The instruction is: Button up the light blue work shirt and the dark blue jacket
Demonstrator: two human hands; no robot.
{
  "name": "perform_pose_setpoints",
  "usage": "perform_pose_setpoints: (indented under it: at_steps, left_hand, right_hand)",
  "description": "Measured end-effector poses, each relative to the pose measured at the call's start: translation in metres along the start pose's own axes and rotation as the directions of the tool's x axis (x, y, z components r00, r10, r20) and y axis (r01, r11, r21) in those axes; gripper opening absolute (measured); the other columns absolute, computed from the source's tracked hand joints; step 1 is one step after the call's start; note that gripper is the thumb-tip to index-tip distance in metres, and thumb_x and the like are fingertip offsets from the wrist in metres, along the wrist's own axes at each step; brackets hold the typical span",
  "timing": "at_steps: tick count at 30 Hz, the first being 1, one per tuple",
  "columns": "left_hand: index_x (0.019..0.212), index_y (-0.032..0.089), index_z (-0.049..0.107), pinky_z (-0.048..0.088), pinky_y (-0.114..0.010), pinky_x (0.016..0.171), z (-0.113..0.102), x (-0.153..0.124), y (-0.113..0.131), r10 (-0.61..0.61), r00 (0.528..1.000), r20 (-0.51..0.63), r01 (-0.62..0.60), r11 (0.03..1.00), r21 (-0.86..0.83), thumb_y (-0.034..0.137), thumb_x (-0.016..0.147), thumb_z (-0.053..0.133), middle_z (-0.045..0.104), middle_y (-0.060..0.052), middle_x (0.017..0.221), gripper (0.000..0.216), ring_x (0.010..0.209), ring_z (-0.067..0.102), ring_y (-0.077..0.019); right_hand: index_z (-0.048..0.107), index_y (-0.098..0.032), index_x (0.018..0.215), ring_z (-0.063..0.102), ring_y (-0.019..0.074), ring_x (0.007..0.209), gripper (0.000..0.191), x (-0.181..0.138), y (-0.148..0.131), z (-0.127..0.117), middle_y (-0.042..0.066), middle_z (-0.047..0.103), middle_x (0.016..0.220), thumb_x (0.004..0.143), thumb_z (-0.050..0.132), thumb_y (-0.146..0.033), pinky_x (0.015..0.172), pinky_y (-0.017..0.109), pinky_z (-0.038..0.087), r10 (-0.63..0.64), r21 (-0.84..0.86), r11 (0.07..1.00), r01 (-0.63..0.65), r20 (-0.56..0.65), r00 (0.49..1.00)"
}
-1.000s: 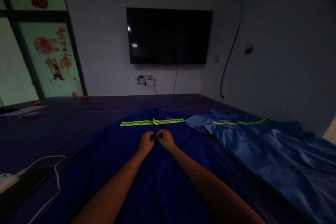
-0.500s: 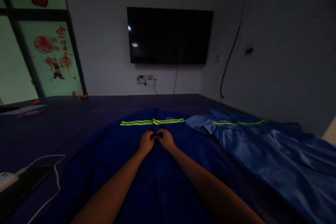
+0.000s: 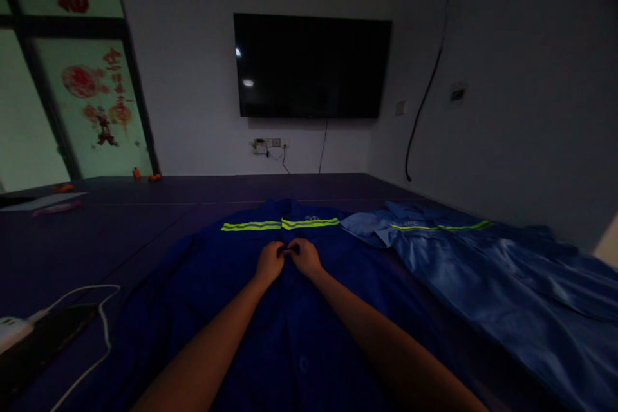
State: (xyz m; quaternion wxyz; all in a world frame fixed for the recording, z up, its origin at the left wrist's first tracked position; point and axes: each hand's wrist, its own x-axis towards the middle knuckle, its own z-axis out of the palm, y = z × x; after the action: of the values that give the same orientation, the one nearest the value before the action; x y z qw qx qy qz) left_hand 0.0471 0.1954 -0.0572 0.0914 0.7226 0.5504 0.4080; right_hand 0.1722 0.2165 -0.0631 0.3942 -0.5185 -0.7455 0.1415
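A dark blue work jacket (image 3: 232,264) lies spread out, front up, with a yellow-green reflective stripe (image 3: 251,226) across its chest. Just below the stripe, at the front opening, my left hand (image 3: 270,260) pinches the jacket's edge. Close against it, my right hand (image 3: 305,256) is closed on the same front edge from the other side. The fingertips of both hands nearly meet over a dark fold of cloth; whether a button sits between them is hidden. Lower on the front a round button (image 3: 303,364) shows faintly.
To the right lies a lighter blue work shirt (image 3: 473,283) with a thin reflective stripe. At the left are a white cable (image 3: 107,322), a white plug block (image 3: 14,332) and a dark flat object (image 3: 58,341). A television (image 3: 313,67) hangs on the far wall.
The hands stay at the same spot on the jacket front, with only a slight shift of the fingers. The two garments lie as before.
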Motion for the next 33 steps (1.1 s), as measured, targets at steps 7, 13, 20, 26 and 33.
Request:
perform_pose_setpoints:
  at_steps: [7, 13, 20, 26, 33]
  left_hand:
    - [0.069, 0.013, 0.059, 0.032, -0.021, 0.058, -0.001, -0.001, 0.001, 0.002, 1.0, 0.005, -0.002, 1.0, 0.025, 0.01, 0.074, 0.054, 0.057, -0.001, 0.067, 0.008, 0.063, 0.05, -0.0106]
    - [0.067, 0.013, 0.059, 0.032, -0.021, 0.058, -0.003, 0.0, 0.004, -0.012, 1.0, 0.021, 0.012, 0.999, 0.033, 0.008, 0.074, 0.053, 0.056, -0.001, 0.066, 0.01, 0.063, 0.049, -0.0106]
    - [0.069, 0.014, 0.061, 0.033, -0.021, 0.059, -0.003, 0.0, 0.004, -0.013, 0.999, 0.044, 0.012, 1.0, 0.027, 0.007, 0.073, 0.052, 0.056, -0.001, 0.065, 0.012, 0.064, 0.05, -0.011]
    - [0.071, 0.013, 0.063, 0.035, -0.021, 0.061, -0.003, 0.0, 0.003, 0.008, 0.999, 0.036, -0.008, 1.0, 0.015, 0.006, 0.073, 0.051, 0.059, -0.002, 0.07, 0.014, 0.066, 0.052, -0.0112]
    - [0.07, 0.014, 0.064, 0.037, -0.022, 0.063, -0.004, 0.001, 0.004, 0.004, 0.999, 0.035, -0.005, 1.0, 0.028, 0.003, 0.072, 0.051, 0.06, -0.003, 0.07, 0.017, 0.067, 0.053, -0.0122]
  right_hand:
    - [0.063, -0.02, 0.081, 0.059, 0.0149, 0.087, 0.013, -0.001, -0.002, -0.001, 0.002, 0.066, 0.09, 0.073, 0.054, -0.015, 0.08, 0.025, 0.042, -0.001, -0.017, 1.0, 0.001, 0.011, 1.0]
    - [0.063, -0.02, 0.081, 0.059, 0.0151, 0.088, 0.014, 0.0, -0.001, -0.003, 0.002, 0.066, 0.089, 0.075, 0.052, -0.015, 0.081, 0.026, 0.041, -0.02, -0.04, 0.999, 0.022, 0.039, 0.999]
    - [0.063, -0.019, 0.081, 0.059, 0.0149, 0.087, 0.012, 0.005, 0.003, -0.012, 0.002, 0.065, 0.089, 0.076, 0.052, -0.015, 0.08, 0.025, 0.041, -0.148, -0.01, 0.988, 0.151, 0.147, 0.978]
    - [0.06, -0.019, 0.088, 0.058, 0.0153, 0.09, 0.014, 0.003, 0.002, -0.012, 0.003, 0.064, 0.092, 0.078, 0.051, -0.017, 0.08, 0.026, 0.041, -0.128, -0.048, 0.99, 0.135, 0.138, 0.982]
    - [0.048, -0.026, 0.119, 0.051, 0.0159, 0.105, 0.042, -0.001, -0.002, -0.012, 0.003, 0.056, 0.115, 0.079, 0.048, -0.014, 0.087, 0.028, 0.038, -0.203, -0.096, 0.971, 0.22, 0.167, 0.965]
